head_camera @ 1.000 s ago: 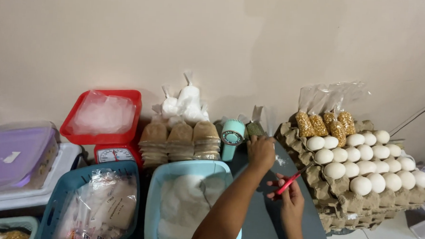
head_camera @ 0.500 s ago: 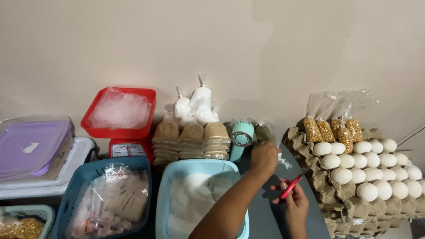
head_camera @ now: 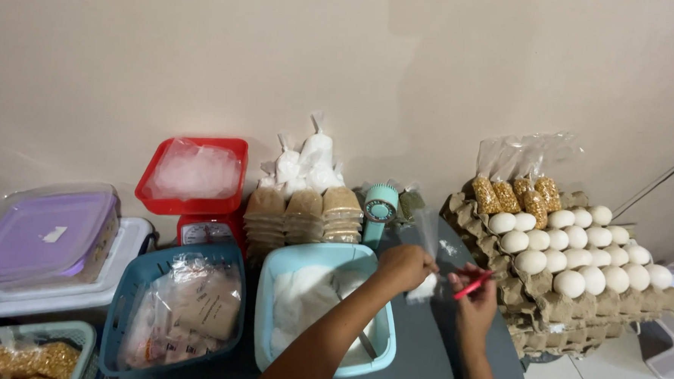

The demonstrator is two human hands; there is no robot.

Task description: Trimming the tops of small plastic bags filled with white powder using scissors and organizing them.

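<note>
- A purple-lidded container (head_camera: 43, 237) is seen at far left, stacked on a white lidded box (head_camera: 126, 252).
- A basket of brown snack packets (head_camera: 19, 354) is cut off by the bottom left corner.
- A dark teal basket (head_camera: 120, 309) is filled with clear-wrapped packets.
- A red scale (head_camera: 199, 229) is set behind it, its red tray (head_camera: 192, 202) holding crumpled clear plastic.
- Stacked packets of brown powder (head_camera: 302, 214) are ranged along the wall, with knotted bags of white powder (head_camera: 304, 165) just behind.
- A light blue tub (head_camera: 379, 343) is set in the middle of the grey table (head_camera: 420, 360); white powder and a utensil handle are seen inside.
- A small teal tape dispenser (head_camera: 380, 208) is stood upright just behind the tub.
- The left hand (head_camera: 403, 267) is closed on the neck of a small clear bag (head_camera: 424, 284) of white powder, held just right of the tub, above the table.
- The right hand (head_camera: 474, 303) is pinched on a thin red strip (head_camera: 472, 285), kept close beside the bag; contact between strip and bag cannot be told.
- Stacked egg trays (head_camera: 543, 320) loaded with white eggs (head_camera: 569, 249) are placed at right, topped by bags of yellow-brown kernels (head_camera: 515, 193).
</note>
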